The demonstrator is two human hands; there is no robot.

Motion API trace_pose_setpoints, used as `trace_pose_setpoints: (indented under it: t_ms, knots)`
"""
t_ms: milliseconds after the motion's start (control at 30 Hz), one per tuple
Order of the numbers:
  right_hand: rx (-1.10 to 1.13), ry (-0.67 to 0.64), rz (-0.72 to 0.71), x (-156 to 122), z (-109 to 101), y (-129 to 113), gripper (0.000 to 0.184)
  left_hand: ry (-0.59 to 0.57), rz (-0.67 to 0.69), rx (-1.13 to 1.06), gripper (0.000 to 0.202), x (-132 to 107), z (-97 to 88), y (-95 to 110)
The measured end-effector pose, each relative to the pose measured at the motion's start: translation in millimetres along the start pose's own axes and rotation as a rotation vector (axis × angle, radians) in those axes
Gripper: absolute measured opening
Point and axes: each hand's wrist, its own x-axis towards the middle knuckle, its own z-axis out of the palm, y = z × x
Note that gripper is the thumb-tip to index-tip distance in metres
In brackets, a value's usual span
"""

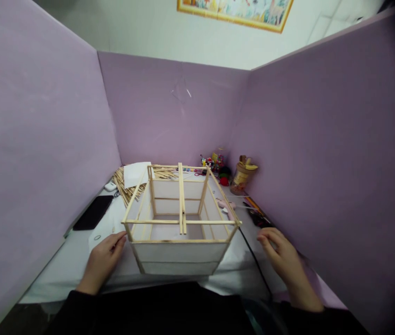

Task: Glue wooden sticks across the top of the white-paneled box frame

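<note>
A box-shaped frame (180, 223) of thin wooden sticks with white paper walls stands on the white desk (61, 265) right in front of me. A doubled stick runs across its open top from front to back. My left hand (104, 260) rests on the desk at the frame's near left corner, fingers stretched toward it and holding nothing. My right hand (281, 258) hovers to the right of the frame, fingers loosely curled and apart, with nothing in it.
Purple partition walls (37, 153) enclose the desk on three sides. A pile of loose sticks (124, 186) and a white sheet (136, 173) lie at the back left, a black phone (93, 212) at the left, a wooden pot (241, 177) and small colourful items at the back right.
</note>
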Motion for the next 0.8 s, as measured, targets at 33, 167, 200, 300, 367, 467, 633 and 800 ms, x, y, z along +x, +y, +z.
trace_pose_setpoints:
  t_ms: [33, 167, 200, 300, 367, 467, 633, 800]
  knots:
    - [0.05, 0.027, -0.003, -4, 5, -3, 0.031, -0.001, 0.004, -0.003, 0.037, 0, 0.0, 0]
    - [0.193, 0.077, -0.005, -16, 10, -35, 0.023, 0.004, 0.018, -0.012, 0.036, 1, 0.2, 0]
    - [0.215, 0.071, -0.052, -17, 9, -48, 0.023, 0.009, 0.017, -0.014, 0.036, 1, 0.0, 0]
    - [0.319, 0.115, -0.241, -14, 9, -94, 0.02, 0.019, -0.001, -0.02, 0.035, 1, -1.0, 2]
    - [0.336, 0.149, -0.266, -9, 15, -121, 0.018, 0.021, -0.007, -0.017, 0.035, 2, -1.5, 3]
    - [0.369, 0.15, -0.247, -1, 30, -146, 0.039, 0.021, -0.003, -0.015, 0.036, 1, -1.3, 3]
    - [0.391, 0.285, -0.239, 1, 49, -155, 0.026, 0.014, -0.003, -0.028, 0.036, -1, 1.2, -3]
    - [0.371, 0.347, -0.256, -1, 54, -152, 0.029, 0.02, 0.013, -0.055, 0.036, -3, 2.1, -5]
